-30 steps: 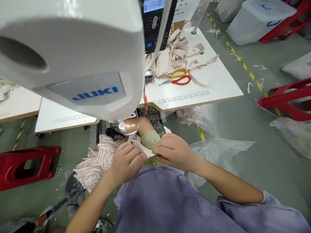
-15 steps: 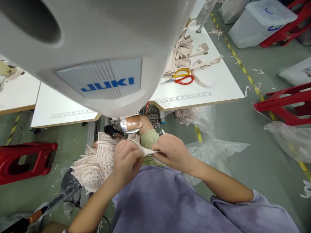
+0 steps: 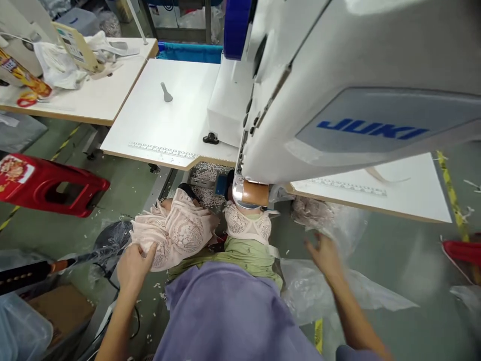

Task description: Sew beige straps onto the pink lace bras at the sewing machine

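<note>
The left hand (image 3: pixel 132 266) is at the lower left edge of the pile (image 3: pixel 176 235), left of the frame's centre, and it pinches the pale lace cloth there between thumb and fingers. This pile, pink-beige and made of many layers, lies over the person's lap, tilted to one side. The right hand (image 3: pixel 325 254) is right of centre, in the air over the floor (image 3: pixel 394 240); its fingers stand apart and are a little blurred, and plastic (image 3: pixel 304 293) lies on the floor below it. Between the two hands, near the centre, one bra (image 3: pixel 246 228) of similar lace rests above the green shorts (image 3: pixel 248 255), just below the brown end (image 3: pixel 255 193) of the machine (image 3: pixel 278 150); whether it touches this end, I cannot tell. The big white machine fills the upper right. The white table (image 3: pixel 150 120) appears on both sides of it; on the left part are a ruler (image 3: pixel 163 149) along the front edge, a black clip (image 3: pixel 211 138) and a grey piece (image 3: pixel 166 93). A red stool (image 3: pixel 41 180) stands at the left, and white cloth (image 3: pixel 60 62) lies on another table at the upper left.
</note>
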The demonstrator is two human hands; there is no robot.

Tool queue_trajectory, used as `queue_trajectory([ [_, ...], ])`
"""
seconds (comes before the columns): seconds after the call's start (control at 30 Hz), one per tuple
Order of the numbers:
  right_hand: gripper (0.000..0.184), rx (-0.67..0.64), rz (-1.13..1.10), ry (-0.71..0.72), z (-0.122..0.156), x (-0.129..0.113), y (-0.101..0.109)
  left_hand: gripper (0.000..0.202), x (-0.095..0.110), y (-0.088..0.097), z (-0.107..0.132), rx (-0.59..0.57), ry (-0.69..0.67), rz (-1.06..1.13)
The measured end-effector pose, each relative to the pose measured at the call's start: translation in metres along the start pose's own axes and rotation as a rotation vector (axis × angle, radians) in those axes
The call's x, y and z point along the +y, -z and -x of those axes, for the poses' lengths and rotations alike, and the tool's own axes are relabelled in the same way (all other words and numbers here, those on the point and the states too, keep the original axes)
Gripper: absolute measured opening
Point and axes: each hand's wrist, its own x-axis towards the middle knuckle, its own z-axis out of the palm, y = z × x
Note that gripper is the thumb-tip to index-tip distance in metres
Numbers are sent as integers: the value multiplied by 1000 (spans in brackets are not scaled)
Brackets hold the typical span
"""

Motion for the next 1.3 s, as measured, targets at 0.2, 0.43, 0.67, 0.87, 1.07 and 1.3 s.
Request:
queue_trajectory([
  [0.2,53,-558,-399,759,46,-189,-55,48,23,39,56,-6,-125,59],
  [0.43,55,-856,-422,1265,60,-272,21,33,128,85,57,-139,-489,825],
  [0.67,39,-1209,-535,752,1,-208,147,47,258,44,43,-1156,-479,1276],
  [0.87,31,-118,-40,271,-134,-190,117,40,272,29,64,-837,-628,1059],
  [1.07,28,-5,46,190,-243,-256,77,48,269,26,72,-671,-743,932],
  [1.3,34,-41,81,65,-271,-255,67,48,260,33,63,-639,-679,942],
])
